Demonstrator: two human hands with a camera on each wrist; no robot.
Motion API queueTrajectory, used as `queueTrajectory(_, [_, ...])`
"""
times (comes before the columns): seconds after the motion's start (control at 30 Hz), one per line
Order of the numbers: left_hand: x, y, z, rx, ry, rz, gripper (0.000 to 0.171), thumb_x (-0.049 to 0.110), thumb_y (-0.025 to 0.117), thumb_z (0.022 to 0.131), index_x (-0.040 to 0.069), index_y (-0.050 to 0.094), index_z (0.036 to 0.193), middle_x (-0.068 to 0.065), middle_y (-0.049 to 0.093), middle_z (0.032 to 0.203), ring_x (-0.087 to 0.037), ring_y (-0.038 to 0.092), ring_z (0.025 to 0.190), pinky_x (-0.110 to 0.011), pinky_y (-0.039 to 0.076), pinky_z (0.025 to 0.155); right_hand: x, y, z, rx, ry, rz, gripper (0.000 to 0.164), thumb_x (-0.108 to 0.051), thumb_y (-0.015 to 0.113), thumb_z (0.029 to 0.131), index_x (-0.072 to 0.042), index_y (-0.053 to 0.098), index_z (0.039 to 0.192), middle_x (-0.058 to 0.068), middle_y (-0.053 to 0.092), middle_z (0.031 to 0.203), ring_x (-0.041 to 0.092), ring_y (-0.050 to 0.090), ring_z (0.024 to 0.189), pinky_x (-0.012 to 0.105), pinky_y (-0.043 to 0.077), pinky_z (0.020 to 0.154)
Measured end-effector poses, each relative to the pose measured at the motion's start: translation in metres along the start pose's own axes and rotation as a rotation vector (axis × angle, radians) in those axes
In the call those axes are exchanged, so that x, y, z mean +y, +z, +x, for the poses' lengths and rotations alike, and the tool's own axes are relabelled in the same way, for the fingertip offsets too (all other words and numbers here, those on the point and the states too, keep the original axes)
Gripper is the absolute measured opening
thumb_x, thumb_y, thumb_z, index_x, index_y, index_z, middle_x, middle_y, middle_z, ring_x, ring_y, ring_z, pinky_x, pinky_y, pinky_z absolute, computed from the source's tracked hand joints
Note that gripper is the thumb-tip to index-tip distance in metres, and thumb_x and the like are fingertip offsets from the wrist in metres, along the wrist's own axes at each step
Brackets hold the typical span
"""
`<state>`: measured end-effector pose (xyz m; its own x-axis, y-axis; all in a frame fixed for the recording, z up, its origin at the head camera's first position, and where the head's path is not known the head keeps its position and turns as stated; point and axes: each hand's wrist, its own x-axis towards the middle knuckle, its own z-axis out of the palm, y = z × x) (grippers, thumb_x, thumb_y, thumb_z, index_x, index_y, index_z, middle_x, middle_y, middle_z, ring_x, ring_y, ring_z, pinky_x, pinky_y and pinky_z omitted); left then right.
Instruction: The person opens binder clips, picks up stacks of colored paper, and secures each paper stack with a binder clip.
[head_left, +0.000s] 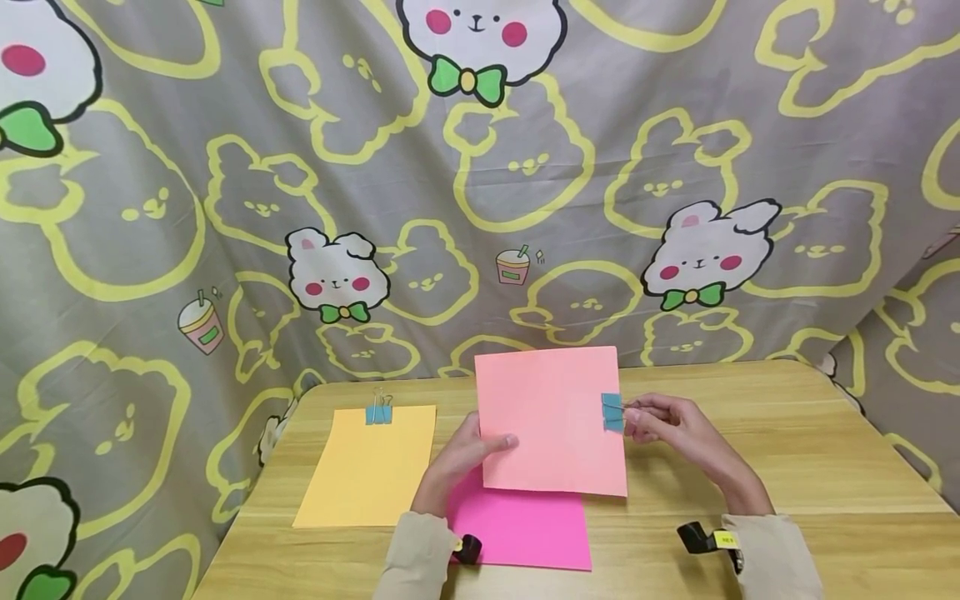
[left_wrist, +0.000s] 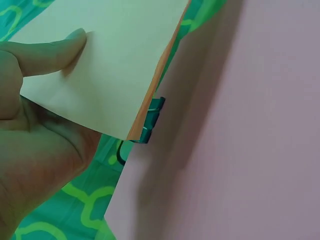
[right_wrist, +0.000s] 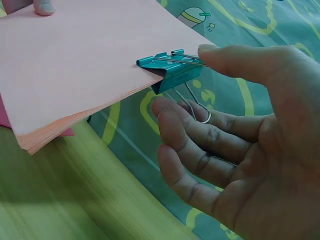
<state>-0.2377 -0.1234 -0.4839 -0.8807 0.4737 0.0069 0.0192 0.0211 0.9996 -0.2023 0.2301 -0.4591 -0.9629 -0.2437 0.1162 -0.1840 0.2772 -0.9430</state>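
Observation:
Raised above the table is a stack of salmon-pink paper sheets (head_left: 551, 400). My left hand (head_left: 457, 458) grips its lower left side, the thumb lying flat across the front and the other fingers hidden behind. On the stack's right edge sits a teal binder clip (head_left: 612, 412), its jaws over the sheets. My right hand (head_left: 678, 425) holds this clip by its wire handles. In the right wrist view the thumb presses the upper handle, while the curled fingers (right_wrist: 172, 127) are at the lower one. Several layered sheet edges show below the clip (right_wrist: 177, 72) there.
Bright magenta paper (head_left: 532, 533) lies on the wooden table (head_left: 795, 467), partly beneath the raised stack. To the left rests yellow-orange paper (head_left: 367, 467) with another teal binder clip (head_left: 378, 415) on its far edge. A patterned curtain (head_left: 480, 292) hangs behind the table.

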Motion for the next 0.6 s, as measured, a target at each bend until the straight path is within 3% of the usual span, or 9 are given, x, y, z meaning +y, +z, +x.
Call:
queueTrajectory(0.3, [-0.0039,-0.0037,0.0024,-0.026,0.014,-0.029,0.028,0.005,0.066,0.098,-0.007,0.06,0.123,-0.004,0.073,0.098,-0.014,0.071,0.087,-0.029,0.056,0.08,-0.0044,-0.0003,-0.0002,0.018,0.014,0.022,0.045,-0.026,0.061,0.105,0.009,0.057,0.133,0.02,0.07,0.114,0.025,0.071,0.094,0.038,0.059,0.084])
queueTrajectory(0.47, [-0.0024,-0.0045,0.0028,0.004,0.003,-0.038,0.021,0.007,0.064,0.1,-0.006,0.062,0.117,-0.001,0.072,0.089,-0.011,0.069,0.079,-0.027,0.053,0.072,-0.0063,-0.0044,-0.0026,-0.003,0.013,0.069,0.049,-0.021,0.06,0.105,0.012,0.05,0.141,0.027,0.065,0.125,0.025,0.073,0.096,0.045,0.058,0.086])
queueTrajectory(0.6, [0.0,-0.0052,0.0028,0.022,0.013,-0.047,0.023,0.005,0.063,0.1,-0.007,0.063,0.119,-0.001,0.071,0.087,-0.01,0.067,0.074,-0.028,0.051,0.066,-0.007,-0.0092,-0.0034,-0.048,0.033,0.083,0.054,-0.022,0.054,0.108,0.014,0.041,0.147,0.03,0.061,0.13,0.023,0.073,0.099,0.043,0.058,0.087])
